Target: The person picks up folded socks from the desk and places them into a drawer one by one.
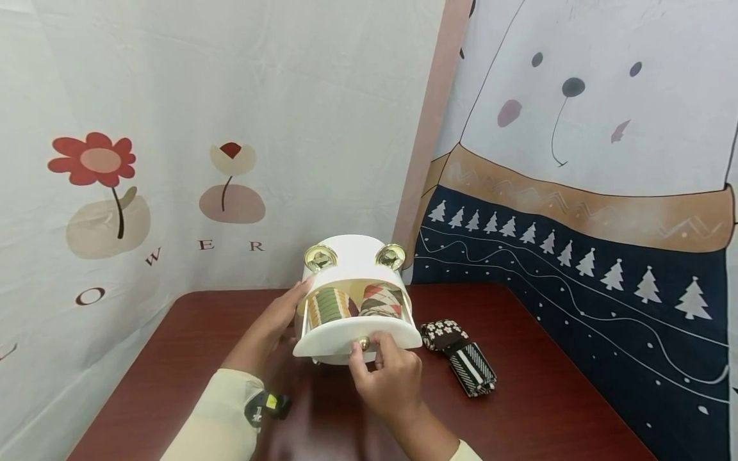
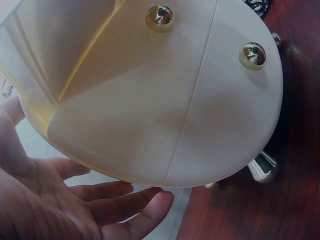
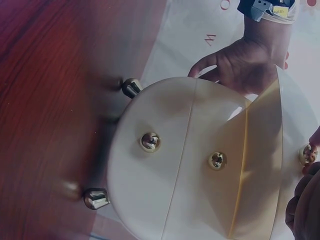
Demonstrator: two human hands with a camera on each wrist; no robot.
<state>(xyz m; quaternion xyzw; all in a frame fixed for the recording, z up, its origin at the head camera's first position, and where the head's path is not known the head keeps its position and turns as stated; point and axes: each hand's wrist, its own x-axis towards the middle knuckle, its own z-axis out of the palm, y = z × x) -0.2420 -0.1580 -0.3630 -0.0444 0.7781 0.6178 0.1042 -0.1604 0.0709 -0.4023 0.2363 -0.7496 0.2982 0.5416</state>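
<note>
Evidently a reddish-brown table carries everything, its dark grain plain and its surface softly glossy; behind it hangs a pale sheet printed with flowers and letters, and to the right a bear-print cloth with white trees on navy. Toward the table's far edge sits a rounded white cabinet, gold-knobbed, on shiny metallic feet; its top drawer is pulled out, with a green-and-yellow striped roll and an argyle roll side by side inside; the right hand pinches that drawer's gold knob, while the left hand rests against the cabinet's side, fingers spread and gripping nothing; just beside the cabinet, right, a flowered dark roll touches a black-and-white striped roll.
</note>
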